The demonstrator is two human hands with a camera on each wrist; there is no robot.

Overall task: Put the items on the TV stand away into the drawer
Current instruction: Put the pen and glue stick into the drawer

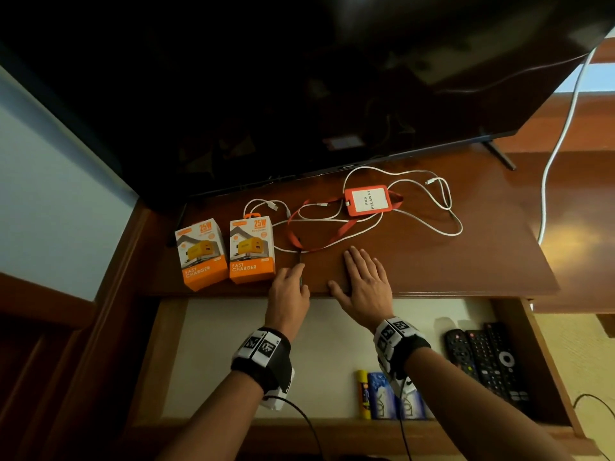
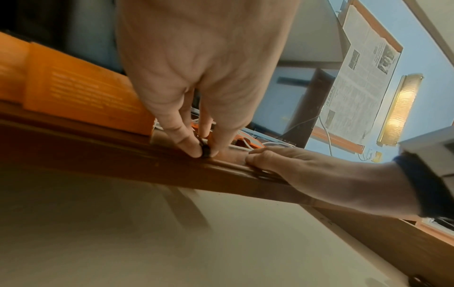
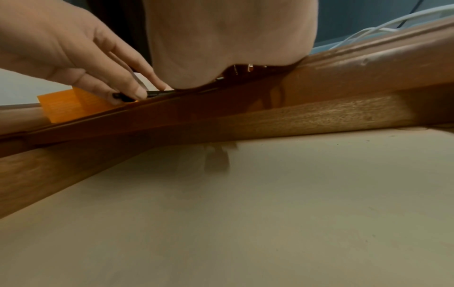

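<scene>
Picking up the pen (image 1: 300,261): left hand (image 1: 289,287) pinching its near end at the table (image 1: 466,261) edge, right hand (image 1: 364,284) flat, empty; next, lifting it into the drawer (image 1: 233,344).

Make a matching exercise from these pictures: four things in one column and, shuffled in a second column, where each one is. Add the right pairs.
Things
1. pen
2. remote controls
3. badge holder
4. right hand

Places
A. in the open drawer, right side
B. lying among the white cables near the TV
C. pinched by the left hand at the stand's front edge
D. flat on the stand top

Pairs: 1-C, 2-A, 3-B, 4-D
</scene>
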